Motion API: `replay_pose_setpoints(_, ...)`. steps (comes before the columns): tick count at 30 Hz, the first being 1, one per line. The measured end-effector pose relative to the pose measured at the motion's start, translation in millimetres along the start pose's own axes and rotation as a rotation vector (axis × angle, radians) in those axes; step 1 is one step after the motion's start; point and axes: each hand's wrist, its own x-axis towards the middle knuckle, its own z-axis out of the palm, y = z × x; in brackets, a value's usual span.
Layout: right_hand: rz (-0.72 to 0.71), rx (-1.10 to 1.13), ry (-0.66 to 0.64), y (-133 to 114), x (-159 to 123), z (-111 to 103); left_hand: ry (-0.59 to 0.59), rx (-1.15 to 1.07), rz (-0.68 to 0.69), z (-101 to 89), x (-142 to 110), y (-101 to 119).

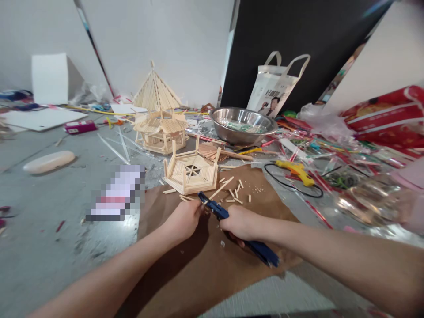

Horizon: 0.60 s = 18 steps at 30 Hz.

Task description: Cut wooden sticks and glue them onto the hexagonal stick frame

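My right hand [240, 223] grips a blue hand cutter [263, 254] that lies diagonally, its head up at the left and its handle end low at the right. A thin wooden stick [222, 190] runs across the cutter's head, and my left hand [187, 218] is closed on its near end. Just beyond my hands sits a six-sided wooden stick frame [192, 172] with short upright posts. Short cut stick pieces [236, 194] lie scattered to its right on a brown sheet [198, 274]. The exact contact of jaws and stick is partly hidden by my fingers.
Behind the frame stands a stick-built pavilion [157, 110] with a pointed roof. A metal bowl [243, 126] and a white bag [273, 86] are at the back. A yellow glue gun [296, 172] with a black cord lies right; a blurred-out phone [117, 192] lies left.
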Motion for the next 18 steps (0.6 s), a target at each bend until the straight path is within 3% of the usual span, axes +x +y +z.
replay_pose_setpoints(18,-0.024,-0.017,-0.001,-0.7,-1.1,-0.9,0.001,-0.035,0.01,-0.1,-0.1,-0.2)
